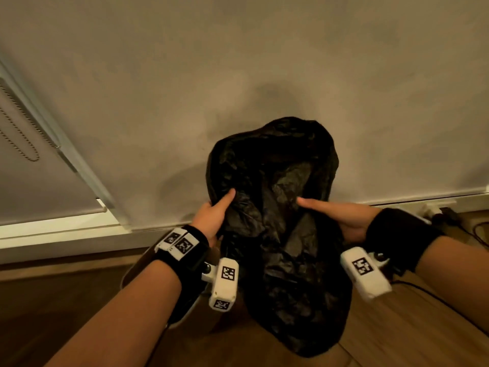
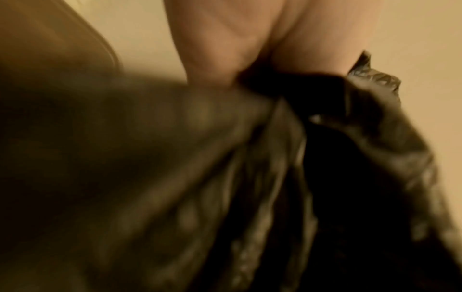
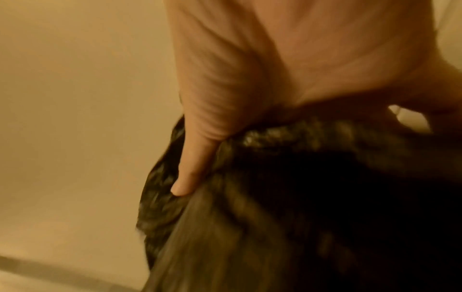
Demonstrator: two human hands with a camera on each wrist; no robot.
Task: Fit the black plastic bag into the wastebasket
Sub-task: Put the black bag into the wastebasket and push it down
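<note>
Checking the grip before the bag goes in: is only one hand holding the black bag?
No: in the head view the left hand and the right hand each grip the black plastic bag at its opposite sides.

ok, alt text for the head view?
Two hands, left hand and right hand, grip a crumpled black plastic bag held open before a pale wall, above a wooden floor. Both wrists carry marker-tagged cameras.

Head looks down; wrists close (both on bag [image 1: 275, 221]).

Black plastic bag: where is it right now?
Head view, centre: the black plastic bag is held up between the left hand and right hand, before the wall.
</note>
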